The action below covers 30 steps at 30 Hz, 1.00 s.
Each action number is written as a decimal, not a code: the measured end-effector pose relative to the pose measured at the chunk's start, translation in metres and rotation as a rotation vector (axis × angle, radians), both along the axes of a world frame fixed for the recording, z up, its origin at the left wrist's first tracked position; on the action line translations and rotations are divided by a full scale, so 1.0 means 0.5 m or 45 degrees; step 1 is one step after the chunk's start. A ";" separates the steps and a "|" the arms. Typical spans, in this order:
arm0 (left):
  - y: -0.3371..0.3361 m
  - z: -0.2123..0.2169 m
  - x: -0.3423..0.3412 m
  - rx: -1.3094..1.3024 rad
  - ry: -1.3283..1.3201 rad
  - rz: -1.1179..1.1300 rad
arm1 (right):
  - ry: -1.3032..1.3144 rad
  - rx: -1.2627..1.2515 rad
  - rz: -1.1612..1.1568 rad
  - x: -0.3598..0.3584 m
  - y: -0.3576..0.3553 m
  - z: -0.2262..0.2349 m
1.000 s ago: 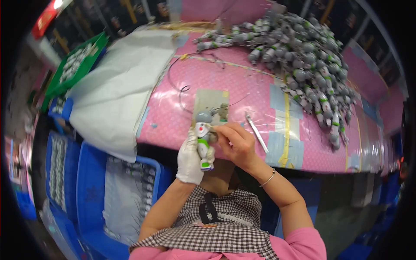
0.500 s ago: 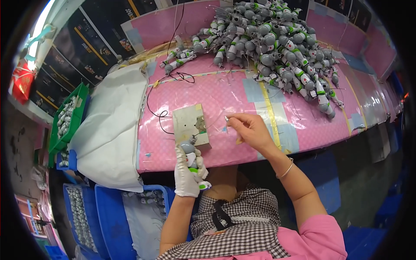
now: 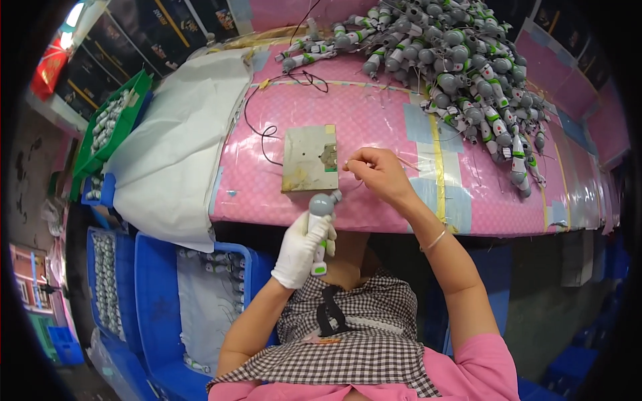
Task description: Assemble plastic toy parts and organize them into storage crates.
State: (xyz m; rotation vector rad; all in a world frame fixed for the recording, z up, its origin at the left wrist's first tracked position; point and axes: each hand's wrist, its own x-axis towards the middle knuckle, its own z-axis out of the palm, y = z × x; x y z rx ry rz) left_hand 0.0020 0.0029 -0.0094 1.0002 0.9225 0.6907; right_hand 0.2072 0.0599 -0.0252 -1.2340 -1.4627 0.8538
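My left hand [image 3: 294, 250], in a white glove, is closed round a white plastic toy limb [image 3: 317, 230] with green bands and a grey ball joint. Its ball end points up, just in front of a grey metal box [image 3: 302, 160] with a small metal fixture on its right side. Bare, my right hand [image 3: 378, 175] hovers close to the box's right edge with thumb and index finger pinched together. A tiny pale tip shows at those fingertips, too small to name. What looks like a thin wire curves below them.
A big heap of similar toy limbs [image 3: 461, 63] with thin wires covers the back right of the pink table [image 3: 374, 214]. A black cable [image 3: 251, 127] runs to the box. White sheeting [image 3: 177, 147] drapes the left side. Blue bins [image 3: 157, 301] and a green crate [image 3: 114, 123] hold more parts.
The toy limb in my left hand now stands more upright and sits lower right of the box. My right hand has moved nearer the box's right edge. The whole view has shifted.
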 end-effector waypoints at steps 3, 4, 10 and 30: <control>0.029 0.027 0.001 0.103 -0.048 0.198 | -0.069 -0.104 0.065 -0.020 0.029 0.005; 0.037 0.017 0.009 0.088 -0.158 0.314 | -0.074 -0.106 0.074 -0.019 0.037 0.010; 0.066 0.039 0.002 -0.197 -0.303 0.198 | 0.187 -0.624 0.361 0.002 0.064 0.018; 0.050 0.013 -0.054 -0.140 -0.434 0.303 | -0.160 -0.207 0.012 0.007 0.007 0.090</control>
